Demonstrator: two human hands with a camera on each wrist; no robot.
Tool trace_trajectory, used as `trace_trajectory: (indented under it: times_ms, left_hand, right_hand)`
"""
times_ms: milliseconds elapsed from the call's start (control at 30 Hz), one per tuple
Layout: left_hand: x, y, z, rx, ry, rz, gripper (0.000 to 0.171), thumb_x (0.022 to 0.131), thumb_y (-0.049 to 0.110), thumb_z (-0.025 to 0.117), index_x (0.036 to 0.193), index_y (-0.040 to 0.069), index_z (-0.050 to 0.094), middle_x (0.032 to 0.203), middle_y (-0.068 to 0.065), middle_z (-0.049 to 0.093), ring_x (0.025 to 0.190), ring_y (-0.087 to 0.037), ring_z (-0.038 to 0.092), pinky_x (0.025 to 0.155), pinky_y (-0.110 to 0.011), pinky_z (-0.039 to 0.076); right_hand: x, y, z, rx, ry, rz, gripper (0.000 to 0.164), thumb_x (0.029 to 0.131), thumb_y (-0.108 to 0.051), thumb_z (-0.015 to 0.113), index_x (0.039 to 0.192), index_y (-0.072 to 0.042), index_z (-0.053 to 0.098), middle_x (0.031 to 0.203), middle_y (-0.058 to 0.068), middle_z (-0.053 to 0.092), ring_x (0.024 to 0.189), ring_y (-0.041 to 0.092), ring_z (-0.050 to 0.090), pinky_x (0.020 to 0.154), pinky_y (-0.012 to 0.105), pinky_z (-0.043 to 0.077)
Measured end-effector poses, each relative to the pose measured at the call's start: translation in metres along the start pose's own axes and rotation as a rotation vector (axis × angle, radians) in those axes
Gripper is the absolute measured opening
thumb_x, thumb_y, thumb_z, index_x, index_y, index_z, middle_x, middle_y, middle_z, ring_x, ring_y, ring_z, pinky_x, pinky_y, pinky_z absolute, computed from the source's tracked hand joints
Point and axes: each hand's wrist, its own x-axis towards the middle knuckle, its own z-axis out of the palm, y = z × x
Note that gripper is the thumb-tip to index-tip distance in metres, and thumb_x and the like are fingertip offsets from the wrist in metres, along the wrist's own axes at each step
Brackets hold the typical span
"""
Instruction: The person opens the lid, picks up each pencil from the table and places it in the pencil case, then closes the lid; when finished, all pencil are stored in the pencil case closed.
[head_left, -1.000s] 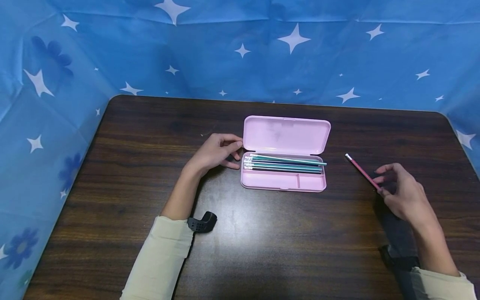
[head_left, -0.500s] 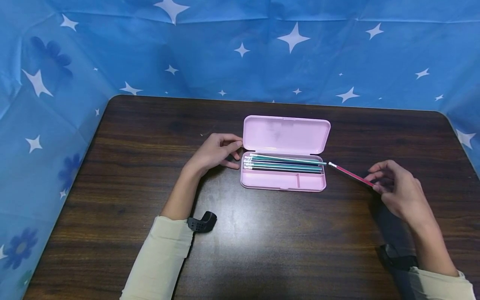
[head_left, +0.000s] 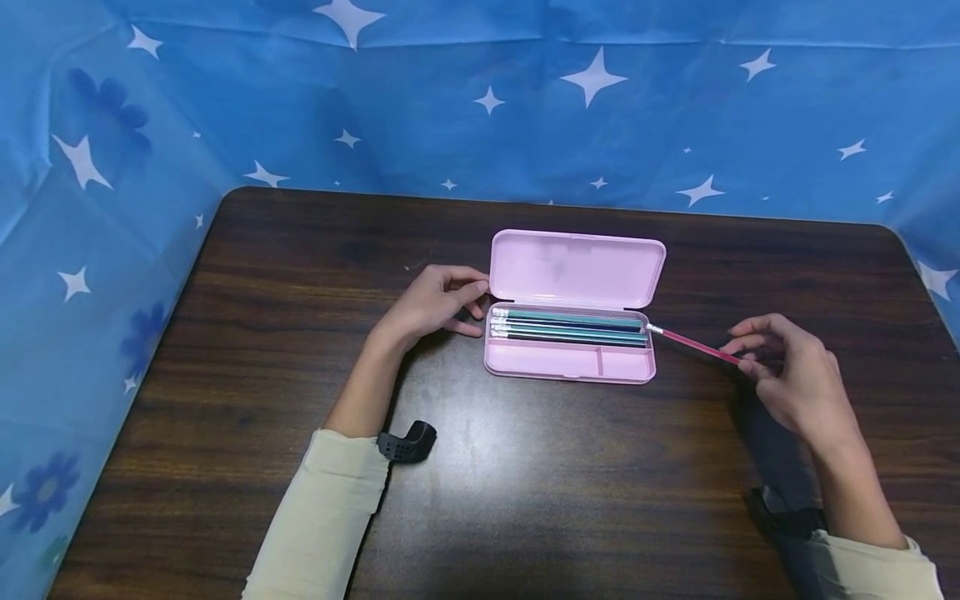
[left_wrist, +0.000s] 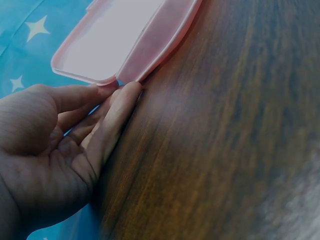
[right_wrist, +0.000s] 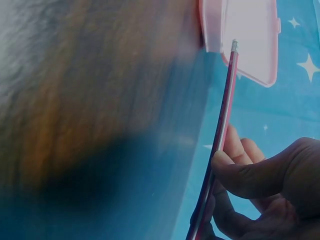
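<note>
A pink pencil case (head_left: 542, 364) lies with its lid raised. Inside its long rear compartment several green and dark pencils (head_left: 570, 327) lie side by side, white eraser ends to the left. At the case's left end, my left hand (head_left: 431, 302) rests on the table with its fingertips touching the case around the hinge corner. My right hand (head_left: 798, 379) pinches a red pencil (head_left: 697, 344) near its far end between thumb and fingers. This pencil's white eraser end points left and overlaps the case's right rim; in the right wrist view the pencil (right_wrist: 225, 110) slants up across the lid.
A dark wood-grain table (head_left: 570, 483) carries the case. Blue cloth (head_left: 420, 100) with white stars hangs behind and at the sides. Each wrist wears a black band, the left band (head_left: 407, 442) standing out beside the sleeve.
My right hand has moved the red pencil left and turned it toward the case's right end. The green pencil that stuck out over the right rim now lies inside. My left hand keeps its place.
</note>
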Motion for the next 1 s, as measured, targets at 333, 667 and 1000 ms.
trace_trajectory:
  times_ms: [333,667,1000]
  left_hand:
    - [0.002,-0.001,-0.001,-0.012,-0.005,0.001,0.033,0.113,0.015,0.057,0.141,0.001,0.067,0.107,-0.017,0.064,0.084,-0.018,0.067,0.077,-0.038,0.073]
    - [0.000,-0.001,-0.001,-0.017,-0.002,0.014,0.032,0.114,0.014,0.056,0.141,0.002,0.067,0.104,-0.017,0.064,0.085,-0.019,0.067,0.076,-0.039,0.073]
    - [0.000,-0.003,-0.001,0.000,-0.013,0.041,0.035,0.113,0.014,0.057,0.145,0.005,0.065,0.109,-0.017,0.064,0.087,-0.019,0.067,0.077,-0.039,0.073]
  right_hand:
    - [0.014,-0.026,0.007,0.036,-0.001,-0.047,0.044,0.090,0.022,0.067,0.128,0.000,0.068,0.108,0.024,0.078,0.083,0.009,0.056,0.055,0.013,0.039]
    - [0.026,-0.057,0.023,0.087,-0.050,-0.068,0.041,0.092,0.022,0.064,0.127,0.000,0.067,0.107,0.022,0.079,0.089,0.029,0.057,0.053,0.019,0.035]
    - [0.036,-0.088,0.045,0.159,-0.099,-0.105,0.036,0.094,0.020,0.066,0.123,0.000,0.071,0.105,0.020,0.081,0.093,0.032,0.068,0.065,0.009,0.039]
